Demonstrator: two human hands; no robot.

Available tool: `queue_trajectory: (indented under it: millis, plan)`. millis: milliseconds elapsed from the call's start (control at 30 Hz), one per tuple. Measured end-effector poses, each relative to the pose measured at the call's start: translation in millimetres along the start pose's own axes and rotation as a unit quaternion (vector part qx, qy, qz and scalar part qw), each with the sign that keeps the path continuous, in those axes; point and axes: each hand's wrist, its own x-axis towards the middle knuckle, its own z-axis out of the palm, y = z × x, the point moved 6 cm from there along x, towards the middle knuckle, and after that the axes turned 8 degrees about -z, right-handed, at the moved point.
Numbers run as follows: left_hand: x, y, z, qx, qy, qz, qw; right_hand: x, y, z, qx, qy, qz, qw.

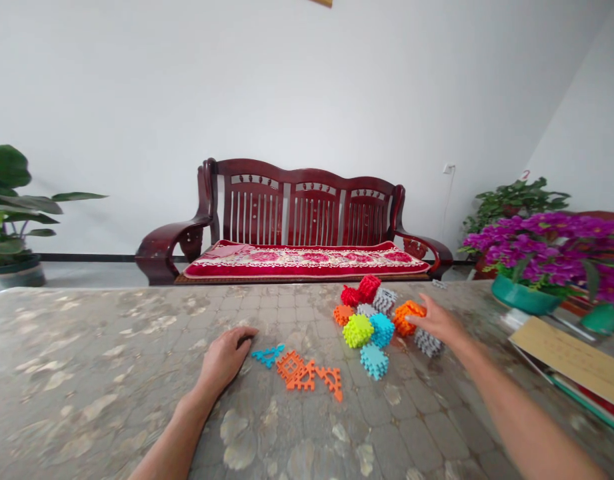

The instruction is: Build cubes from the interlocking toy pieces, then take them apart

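My left hand rests on the table, its fingers loosely stretched and holding nothing. Just right of its fingertips lies a flat blue triangular interlocking tile. Beside that are an orange square tile with a window pattern and two orange triangular tiles, one of them farther right. My right hand has its thumb and fingers around the right side of a stack of orange interlocking tiles. Close under this hand stands a grey stack. Lime, blue and teal stacks are left of it.
Red, grey and smaller orange stacks sit at the back of the group. Purple flowers in a green pot and a cardboard-coloured folder occupy the table's right side. A wooden bench stands beyond the table.
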Motion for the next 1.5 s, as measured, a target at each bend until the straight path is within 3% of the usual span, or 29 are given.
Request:
queue_trajectory:
  millis: [433,567,700,800,900,1033,1133,1267,1500]
  plan:
    - [0,0,-0.5,-0.003,0.009,0.002,1.000,-18,-41,-17,-0.078,0.022,-0.014,0.997]
    - [-1,1,-1.0,-0.003,0.006,0.003,1.000,-24,-62,-29,-0.100,0.084,-0.039,0.991]
    - [-3,4,-2.9,-0.001,0.005,-0.004,1.000,-38,-106,-32,-0.014,0.159,-0.129,0.979]
    - [-4,6,-4.3,0.005,0.004,-0.015,1.000,-58,-151,-17,0.059,0.137,-0.196,0.969]
    - [-5,7,-5.1,0.007,0.005,-0.019,1.000,-83,-201,10,0.097,0.050,-0.240,0.965]
    - [-5,7,-4.9,0.001,0.005,-0.012,1.000,-116,-258,48,0.101,-0.064,-0.263,0.957]
    - [-4,6,-4.2,-0.004,0.008,-0.010,1.000,-133,-293,69,0.079,-0.106,-0.285,0.950]
    - [-4,5,-2.8,-0.012,0.010,-0.006,1.000,-137,-319,88,0.014,-0.129,-0.280,0.951]
    - [-5,7,-4.5,-0.016,0.014,-0.001,1.000,-130,-334,102,-0.079,-0.132,-0.296,0.943]
